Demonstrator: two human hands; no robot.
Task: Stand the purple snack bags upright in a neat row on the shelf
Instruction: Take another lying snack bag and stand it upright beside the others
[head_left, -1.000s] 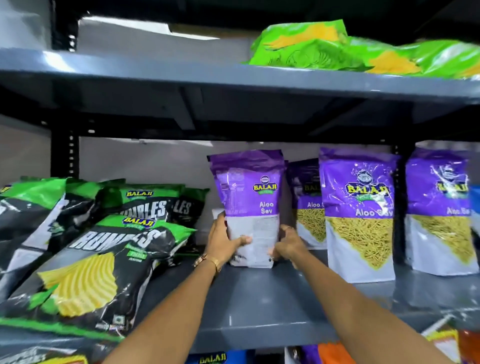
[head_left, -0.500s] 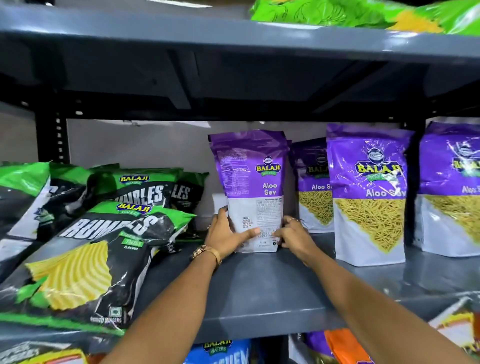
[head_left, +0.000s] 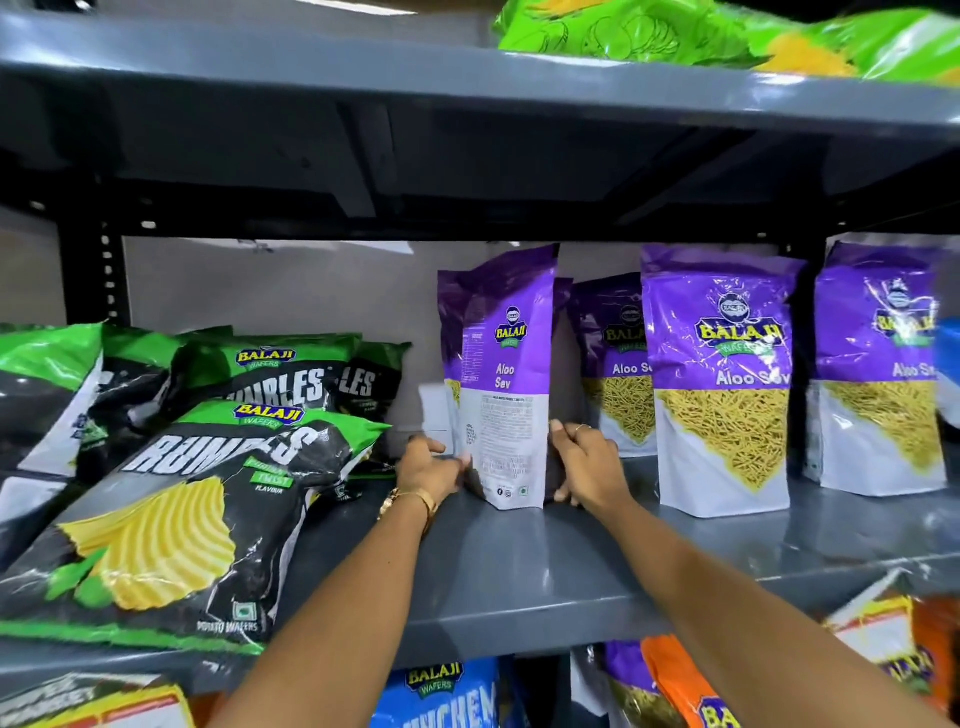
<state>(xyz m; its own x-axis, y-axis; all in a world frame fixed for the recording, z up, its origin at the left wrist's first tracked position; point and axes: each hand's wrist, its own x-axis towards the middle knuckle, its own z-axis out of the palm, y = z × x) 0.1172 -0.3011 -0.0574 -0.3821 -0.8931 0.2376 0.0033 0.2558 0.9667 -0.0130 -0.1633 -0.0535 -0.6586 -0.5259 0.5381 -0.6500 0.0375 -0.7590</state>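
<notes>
Both hands are gripping one purple Aloo Sev bag (head_left: 501, 384) at its lower edges on the grey metal shelf (head_left: 519, 566). The left hand (head_left: 428, 467), with a gold bracelet (head_left: 410, 501) at the wrist, is curling its fingers around the bag's lower left corner. The right hand (head_left: 587, 467), wearing a ring (head_left: 582, 427), is pressing against the lower right edge, with the thumb at the front and the fingers wrapping behind. The bag is standing with its long axis vertical, sealed top up, base resting on the shelf. It is turned at an angle, so the printed back or side panel with small text is facing the camera and its front face is pointing off to the left.

To its right, three more purple Aloo Sev bags are standing upright facing forward: one set further back (head_left: 610, 364), a nearer one (head_left: 719, 379), and another (head_left: 878, 369) at the right edge. The held bag is just beside the rear one; whether they are touching cannot be told.

On the left of the same shelf, black-and-green Rumbles wafer bags (head_left: 171, 499) are lying tilted in a loose pile. Green bags (head_left: 675, 36) are lying on the shelf above, and blue (head_left: 441, 691) and orange (head_left: 675, 680) packets are showing below.
</notes>
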